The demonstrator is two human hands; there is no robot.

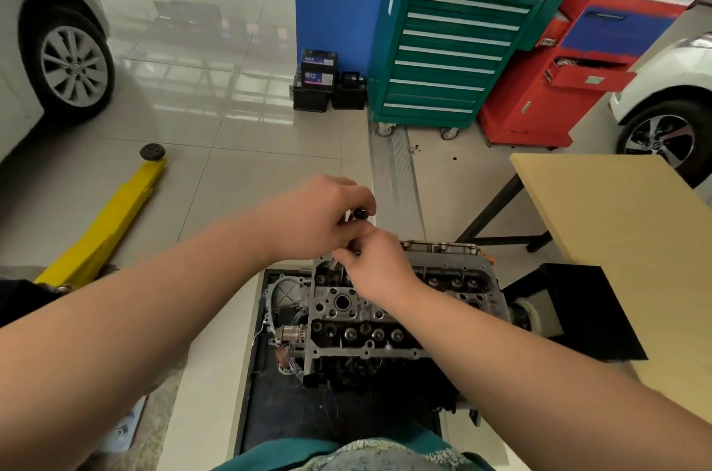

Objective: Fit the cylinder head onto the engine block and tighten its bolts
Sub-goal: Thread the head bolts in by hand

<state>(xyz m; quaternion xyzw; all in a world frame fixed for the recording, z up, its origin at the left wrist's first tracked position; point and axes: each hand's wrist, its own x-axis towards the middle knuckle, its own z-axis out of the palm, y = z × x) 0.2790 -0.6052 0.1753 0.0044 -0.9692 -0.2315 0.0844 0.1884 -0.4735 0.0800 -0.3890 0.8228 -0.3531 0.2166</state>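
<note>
both hands meet above the cylinder head (pixel 366 320) — left hand (pixel 319 216) pinching a small dark bolt (pixel 361 214), right hand (pixel 375 262) fingers curled on another.

cylinder head (pixel 370 320): we see bare cast metal, dull grey, rough and grimy;
floor (pixel 231 116): we read glossy pale tiles that mirror the room;
tool cabinet (pixel 447 46): smooth green painted metal, slight sheen;
table (pixel 624 224): matt, pale wood-look top;
lift arm (pixel 104 224): yellow painted metal, we think.
</note>
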